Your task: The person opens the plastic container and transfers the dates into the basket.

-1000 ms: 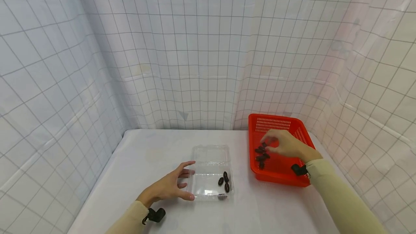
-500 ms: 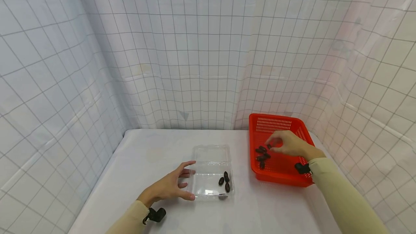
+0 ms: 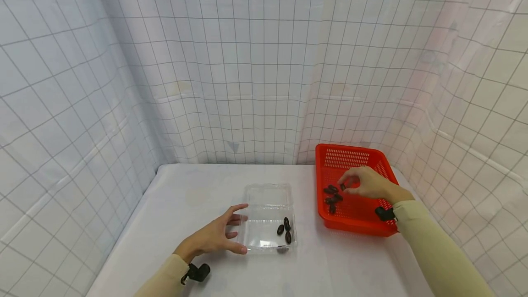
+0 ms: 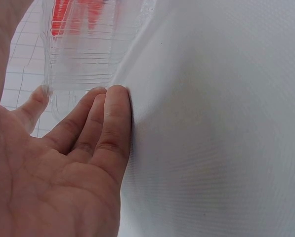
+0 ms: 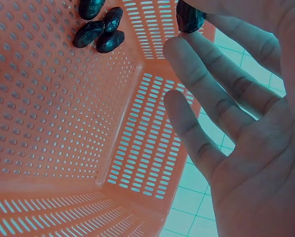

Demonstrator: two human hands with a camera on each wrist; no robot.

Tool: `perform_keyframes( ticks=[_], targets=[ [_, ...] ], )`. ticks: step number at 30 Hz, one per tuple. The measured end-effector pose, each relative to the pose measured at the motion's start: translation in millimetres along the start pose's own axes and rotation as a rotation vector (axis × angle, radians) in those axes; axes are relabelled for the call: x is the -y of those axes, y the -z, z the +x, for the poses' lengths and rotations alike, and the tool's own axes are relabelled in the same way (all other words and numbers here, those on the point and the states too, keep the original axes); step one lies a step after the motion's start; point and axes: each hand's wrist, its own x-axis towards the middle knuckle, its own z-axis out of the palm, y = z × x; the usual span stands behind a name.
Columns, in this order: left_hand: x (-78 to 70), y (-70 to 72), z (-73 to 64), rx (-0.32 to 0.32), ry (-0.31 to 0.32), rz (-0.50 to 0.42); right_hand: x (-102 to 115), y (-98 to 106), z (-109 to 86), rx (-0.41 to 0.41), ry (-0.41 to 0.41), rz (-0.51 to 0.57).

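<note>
Over the red basket (image 3: pixel 358 229), my right hand (image 3: pixel 368 183) pinches one dark, wrinkled date (image 5: pixel 189 19) between thumb and fingers. Below and left of that hand, several more dates (image 5: pixel 111 41) lie on the basket floor. A clear plastic clamshell box (image 3: pixel 261 233) stands on the table with its lid (image 3: pixel 268 195) laid back. Several dates (image 3: pixel 288 237) sit along the box's right side. My left hand (image 3: pixel 215 236) rests at the box's left side with fingers spread; in the left wrist view its fingertips (image 4: pixel 117 94) are right at the wall of the box.
A white cloth covers the table (image 3: pixel 198 191). White grid-patterned sheets (image 3: pixel 231 81) hang at the back and on both sides. The basket stands near the right sheet, with a stretch of table between it and the box.
My right hand has drawn back slightly to the right from the dates in the basket, now with one date between its fingertips. The left hand and the box have stayed put.
</note>
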Motion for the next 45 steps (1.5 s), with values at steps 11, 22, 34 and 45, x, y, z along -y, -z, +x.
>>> perform_keyframes(
  ticks=[11,22,34,45],
  targets=[
    [-1.6,-0.2,-0.5,-0.001,0.005,0.006,-1.3,-0.6,-2.2,0.006,0.006,-0.001],
    [0.2,0.1,0.4,-0.002,0.007,0.009,14.3,1.7,-1.9,-0.006,0.047,0.017],
    [0.7,0.4,1.2,-0.001,0.015,0.004,47.5,-1.3,1.6,-0.016,0.154,0.05],
    [-2.3,0.2,1.3,-0.007,0.021,0.006,82.5,-11.0,7.1,0.008,0.27,0.025]
  ],
)
